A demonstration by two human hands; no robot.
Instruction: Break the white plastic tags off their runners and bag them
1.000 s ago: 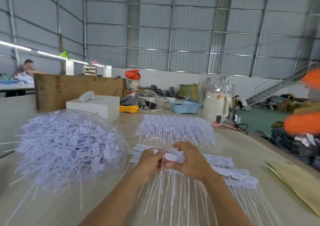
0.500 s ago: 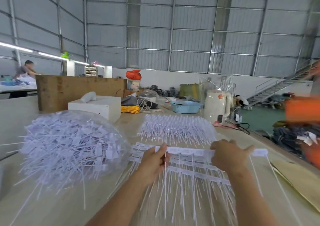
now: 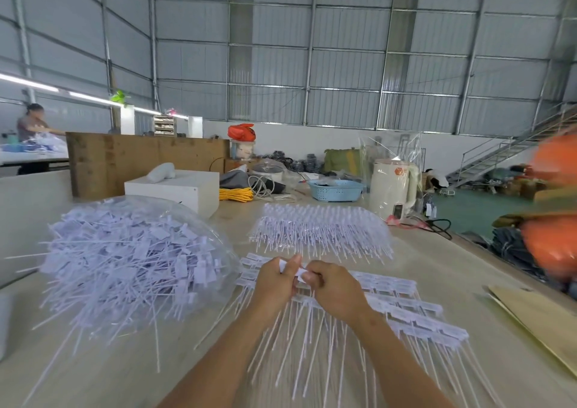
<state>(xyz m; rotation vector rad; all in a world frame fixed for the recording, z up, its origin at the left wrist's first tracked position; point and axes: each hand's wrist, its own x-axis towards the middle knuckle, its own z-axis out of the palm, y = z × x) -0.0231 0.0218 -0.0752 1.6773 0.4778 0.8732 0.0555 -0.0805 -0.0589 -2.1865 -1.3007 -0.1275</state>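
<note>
I'm pinching a tag [image 3: 300,272] between both hands right now, my left hand [image 3: 276,278] and right hand [image 3: 332,286] pressed close together, fingers curled on the small white head just above the strips [image 3: 406,309] spread on the table [image 3: 437,261]. These feel like light, thin plastic to me: flat stiff heads, long whippy tails that are fanning toward me. I'm judging the joint at the runner as the weak spot, so I'm gripping at the head, close to that joint, not on the tail, which would just bend. Loose ones are piling in the clear bag [image 3: 131,251] to my left; another bagged bundle [image 3: 321,231] is sitting beyond my hands.
</note>
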